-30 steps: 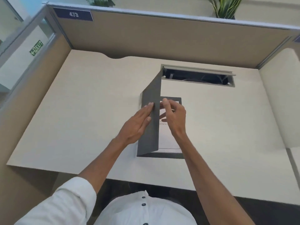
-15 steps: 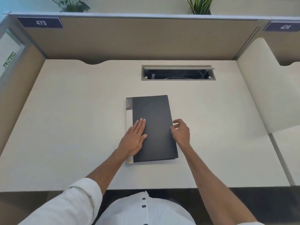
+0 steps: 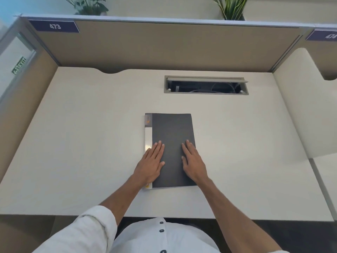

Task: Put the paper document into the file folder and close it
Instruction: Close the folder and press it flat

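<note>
Now at desk 473, late in the task. Dark grey file folder [image 3: 173, 143] lies shut and flat on the pale desktop [image 3: 82, 143], near the middle, spine to the person's left. A pale strip runs down that spine edge with a small orange mark at the top. No sheet shows anywhere on the desk or poking from the folder's edges, so the paper document is presumably inside, though that cannot be confirmed with the cover down.

Left hand [image 3: 151, 163] rests palm-down on the lower left of the cover, fingers straight and close together, partly over the pale strip. Right hand [image 3: 193, 161] rests palm-down on the lower right, fingers likewise extended, its outer edge at the folder's open side. Neither hand pinches or grips anything; both lie flat against the cover.

Step in hand, as I judge it: pressing the cover down to settle the closure. The filing looks done and the close looks complete or all but.

Next move calls for little: lift both palms straight up without dragging, so the cover does not slide askew or spring open. If it lifts, another press near the open side would be needed.

Open cable tray [image 3: 206, 86] sits well beyond the folder, toward the partition [image 3: 164, 44].
</note>
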A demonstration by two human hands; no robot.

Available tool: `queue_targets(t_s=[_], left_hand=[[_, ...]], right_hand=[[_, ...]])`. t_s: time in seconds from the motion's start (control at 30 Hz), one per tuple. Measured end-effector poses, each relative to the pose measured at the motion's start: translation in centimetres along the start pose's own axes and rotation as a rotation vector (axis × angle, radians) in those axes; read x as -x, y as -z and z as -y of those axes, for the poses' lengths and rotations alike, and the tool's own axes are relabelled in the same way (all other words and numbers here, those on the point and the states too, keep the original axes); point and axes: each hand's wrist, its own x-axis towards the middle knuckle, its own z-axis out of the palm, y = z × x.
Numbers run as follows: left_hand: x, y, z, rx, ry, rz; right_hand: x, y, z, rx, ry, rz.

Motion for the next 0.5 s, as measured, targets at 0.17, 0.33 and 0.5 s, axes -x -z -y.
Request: queue_targets(t_s=[0.17, 0.33, 0.5], left_hand=[[0.6, -0.7, 0.0, 0.024, -0.003, -0.055], [1.6, -1.7, 0.9, 0.05, 0.033, -0.06], [1.0, -0.6, 3.4, 0.042, 0.085, -0.06]], right_hand=[[0.1, -0.7, -0.1, 0.11, 0.123, 0.074], [-0.6, -1.5, 0.7, 0.16, 0.117, 0.123], [-2.8, -1.5, 2.8, 0.157, 0.131, 0.15]])
